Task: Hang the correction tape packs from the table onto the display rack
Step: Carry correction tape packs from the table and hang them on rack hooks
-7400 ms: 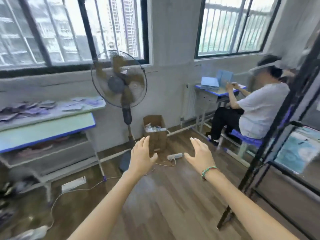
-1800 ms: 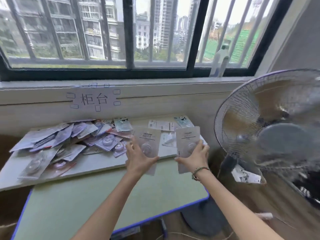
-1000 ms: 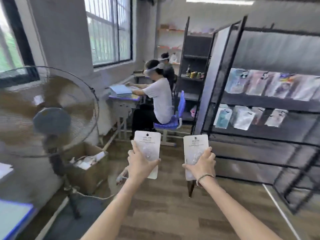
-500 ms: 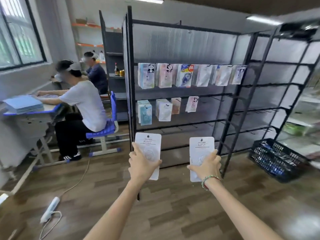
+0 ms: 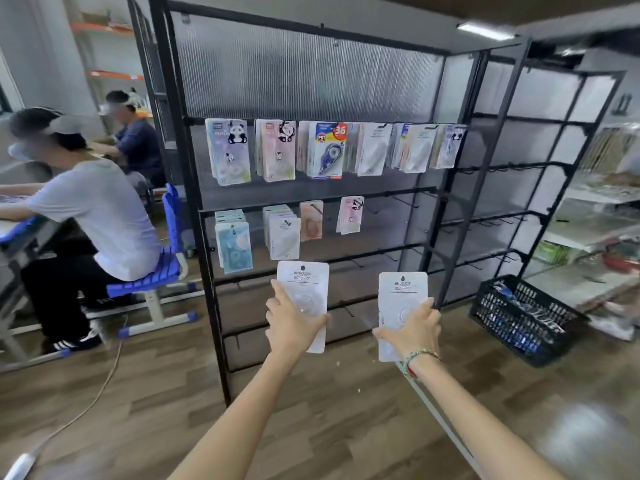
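One white pack is gripped upright by the left hand, another pack by the right hand, hang-holes upward, facing the rack.

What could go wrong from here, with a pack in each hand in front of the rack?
1. Both hands are full: left hand and right hand each grip a white pack, leaving none free to steady a hook.
2. The bare hooks are thin and each pack's hang hole is small, so threading may miss.
3. The black basket sits on the floor nearby: possible trip.
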{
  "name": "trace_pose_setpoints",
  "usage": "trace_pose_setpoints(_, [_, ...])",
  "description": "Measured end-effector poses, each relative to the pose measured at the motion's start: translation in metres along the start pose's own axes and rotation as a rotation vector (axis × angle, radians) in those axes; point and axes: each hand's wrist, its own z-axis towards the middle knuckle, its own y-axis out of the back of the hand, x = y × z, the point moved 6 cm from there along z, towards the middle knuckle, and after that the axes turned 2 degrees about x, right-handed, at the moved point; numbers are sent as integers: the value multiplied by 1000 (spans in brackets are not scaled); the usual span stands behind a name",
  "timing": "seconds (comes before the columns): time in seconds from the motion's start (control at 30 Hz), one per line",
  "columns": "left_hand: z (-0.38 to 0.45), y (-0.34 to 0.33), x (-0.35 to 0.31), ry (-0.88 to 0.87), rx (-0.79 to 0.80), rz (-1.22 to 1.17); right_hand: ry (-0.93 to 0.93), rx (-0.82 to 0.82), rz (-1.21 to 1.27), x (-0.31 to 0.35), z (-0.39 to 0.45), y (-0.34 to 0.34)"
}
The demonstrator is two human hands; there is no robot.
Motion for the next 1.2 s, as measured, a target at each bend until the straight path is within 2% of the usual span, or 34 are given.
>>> trace_pose_setpoints(0.33, [112, -44, -40, -17, -30, 49, -13, 35, -46, 11, 125, -35])
trace_pose_setpoints(0.57, [171, -93, -54, 44, -60, 49, 37, 93, -33, 14, 221, -55])
trace_pose_setpoints(0.93, [249, -162, -92, 235, -188, 72, 202, 245, -86, 30, 380, -74])
trace_pose_setpoints(1.2, [273, -181, -88, 355, -244, 130, 281, 322, -122, 40, 431, -87])
